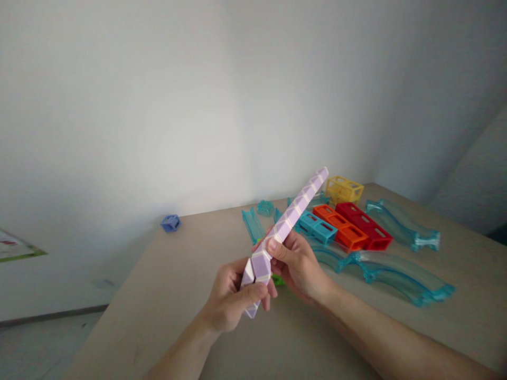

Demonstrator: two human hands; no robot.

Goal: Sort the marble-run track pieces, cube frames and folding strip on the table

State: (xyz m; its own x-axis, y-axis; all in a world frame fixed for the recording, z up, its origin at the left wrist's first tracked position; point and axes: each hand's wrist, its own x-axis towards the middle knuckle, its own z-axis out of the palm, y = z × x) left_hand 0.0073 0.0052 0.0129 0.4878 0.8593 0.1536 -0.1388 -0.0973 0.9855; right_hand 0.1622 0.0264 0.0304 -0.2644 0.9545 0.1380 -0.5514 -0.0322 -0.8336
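Observation:
A purple and white snake puzzle [295, 210] is held up above the table, its long straight run slanting up to the right. Its lower end is folded into a bunch of wedges. My left hand [229, 298] is closed on that folded end, the thumb lying across it. Higher up, my right hand [299, 264] grips the puzzle near the bend, thumb on the front face. The fingers behind the puzzle are partly hidden. Just behind my right hand a bright green piece [278, 280] shows in part.
On the table [178, 274] at the right lie red blocks [364, 226], orange blocks [339, 227], light blue blocks [317, 227] and a yellow frame block [344, 190]. Clear teal track pieces [407, 274] lie around them. A blue cube [170, 223] sits at the far left corner, by the wall.

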